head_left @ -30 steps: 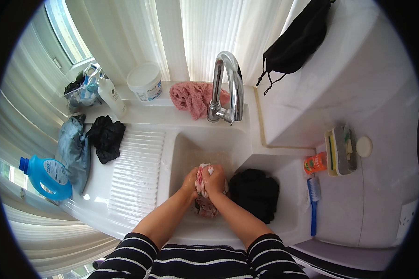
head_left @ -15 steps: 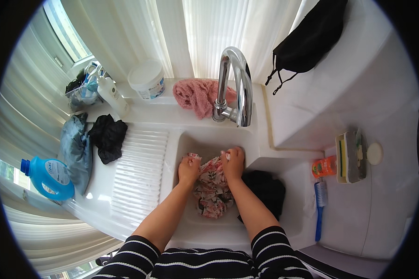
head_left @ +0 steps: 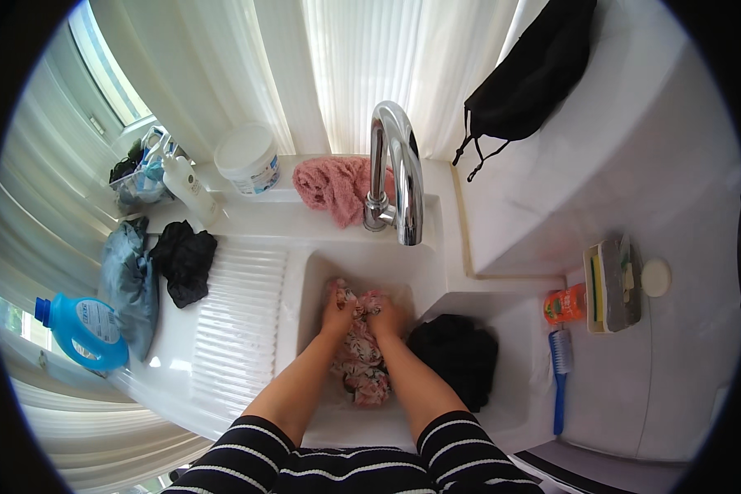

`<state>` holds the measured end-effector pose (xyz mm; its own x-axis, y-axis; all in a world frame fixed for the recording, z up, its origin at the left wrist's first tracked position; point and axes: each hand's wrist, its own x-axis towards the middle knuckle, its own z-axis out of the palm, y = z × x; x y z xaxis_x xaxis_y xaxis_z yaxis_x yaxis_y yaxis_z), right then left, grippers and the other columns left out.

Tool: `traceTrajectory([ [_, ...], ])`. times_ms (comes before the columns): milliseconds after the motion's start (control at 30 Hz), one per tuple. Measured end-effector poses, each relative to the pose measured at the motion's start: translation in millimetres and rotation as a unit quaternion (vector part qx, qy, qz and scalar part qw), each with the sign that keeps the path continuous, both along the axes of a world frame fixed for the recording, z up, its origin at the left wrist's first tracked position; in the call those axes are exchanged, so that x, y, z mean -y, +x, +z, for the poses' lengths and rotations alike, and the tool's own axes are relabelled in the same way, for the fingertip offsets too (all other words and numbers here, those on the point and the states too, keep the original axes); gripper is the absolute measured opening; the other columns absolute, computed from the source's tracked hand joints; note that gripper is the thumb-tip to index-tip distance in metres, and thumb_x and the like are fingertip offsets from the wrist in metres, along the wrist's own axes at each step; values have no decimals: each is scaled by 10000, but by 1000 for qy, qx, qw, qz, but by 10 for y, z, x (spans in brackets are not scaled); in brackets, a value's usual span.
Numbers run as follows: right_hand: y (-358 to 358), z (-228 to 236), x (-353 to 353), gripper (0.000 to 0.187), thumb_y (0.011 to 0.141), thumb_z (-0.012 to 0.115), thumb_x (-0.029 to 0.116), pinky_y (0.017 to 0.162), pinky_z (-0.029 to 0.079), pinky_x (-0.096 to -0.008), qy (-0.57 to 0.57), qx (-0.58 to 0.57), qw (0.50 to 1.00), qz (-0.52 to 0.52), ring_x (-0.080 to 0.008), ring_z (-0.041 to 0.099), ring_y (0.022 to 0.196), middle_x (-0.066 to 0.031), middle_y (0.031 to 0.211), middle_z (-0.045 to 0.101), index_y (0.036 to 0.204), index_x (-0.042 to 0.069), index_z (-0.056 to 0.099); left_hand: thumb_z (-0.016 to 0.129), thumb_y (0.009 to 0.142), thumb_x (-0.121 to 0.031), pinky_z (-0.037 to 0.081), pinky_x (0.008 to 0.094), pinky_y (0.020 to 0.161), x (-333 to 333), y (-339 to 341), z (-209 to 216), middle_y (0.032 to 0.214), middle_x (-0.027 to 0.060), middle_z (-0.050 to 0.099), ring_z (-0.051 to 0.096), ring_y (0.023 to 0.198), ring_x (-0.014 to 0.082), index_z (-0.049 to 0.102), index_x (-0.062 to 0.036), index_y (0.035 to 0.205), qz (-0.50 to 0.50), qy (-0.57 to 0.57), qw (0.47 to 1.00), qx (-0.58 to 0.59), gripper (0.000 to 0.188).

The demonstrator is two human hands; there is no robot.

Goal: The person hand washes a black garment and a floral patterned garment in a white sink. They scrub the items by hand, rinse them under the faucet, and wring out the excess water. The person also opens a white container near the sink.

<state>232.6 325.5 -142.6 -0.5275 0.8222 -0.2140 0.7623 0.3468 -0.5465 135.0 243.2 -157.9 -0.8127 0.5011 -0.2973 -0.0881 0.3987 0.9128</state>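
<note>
A wet-looking pink floral-print cloth point(head_left: 362, 350) lies bunched in the white sink basin point(head_left: 309, 280), its lower folds trailing toward me. My left hand point(head_left: 337, 314) is closed on its upper left part, with the fingers curled into the fabric. Close beside it, my right hand point(head_left: 388, 317) grips the upper right part, and a fold of the cloth bulges between the two. To the right of my right forearm, a heap of black cloth point(head_left: 454, 361) rests in the sink.
The chrome tap point(head_left: 402, 177) arches over the back edge beside a pink towel point(head_left: 329, 188). At left are a ribbed washboard point(head_left: 239, 309), blue detergent bottle point(head_left: 90, 329), grey-blue cloth point(head_left: 129, 280) and black cloth point(head_left: 184, 259). A blue brush point(head_left: 560, 379) lies at right.
My hands have come closer together, mainly by the right hand moving left, and the cloth has bunched between them. The whole view has shifted slightly.
</note>
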Motion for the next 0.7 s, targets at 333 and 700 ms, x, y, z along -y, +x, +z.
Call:
traceTrajectory([
  [333,85,729,668,409,686,743,325,811,461,-409,57,-330,937,97,-370,565,883,-171,927,573,864,-25,629,444,913,-305,537,432,783,447,-7,138,940,173,655,654,843,281,628,-23,923,-174,359,783,478,337],
  [700,154,704,1023,239,734,672,261,810,455,-458,134,-335,932,38,-353,571,960,-148,960,608,725,34,597,495,882,-310,540,431,805,619,276,796,903,128,668,653,825,281,628,-51,918,-38,293,740,605,293],
])
